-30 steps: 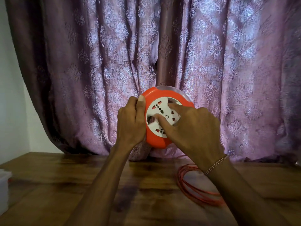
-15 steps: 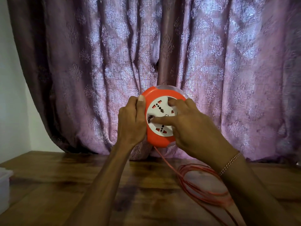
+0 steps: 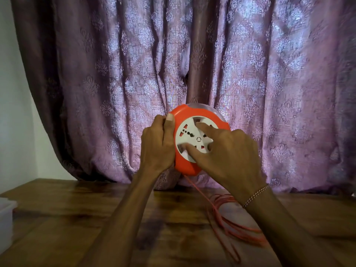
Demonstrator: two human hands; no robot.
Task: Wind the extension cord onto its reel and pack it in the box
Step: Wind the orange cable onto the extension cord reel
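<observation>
Reel (image 3: 194, 166) held upright above worktop (image 3: 77, 218): left hand (image 3: 157, 145) clamps its orange rim as anchor; right hand (image 3: 229, 155) fingertips press the white socket face, apparently to rotate it. Loose cord (image 3: 240, 226) lies below, unwound.

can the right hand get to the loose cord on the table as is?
Probably yes: the loose cord lies on the table just under the right hand's forearm, nothing covering it. It must let go of the reel first.

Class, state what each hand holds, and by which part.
Left hand grips the reel by its orange left rim. Right hand presses fingertips on the white socket face.
</observation>
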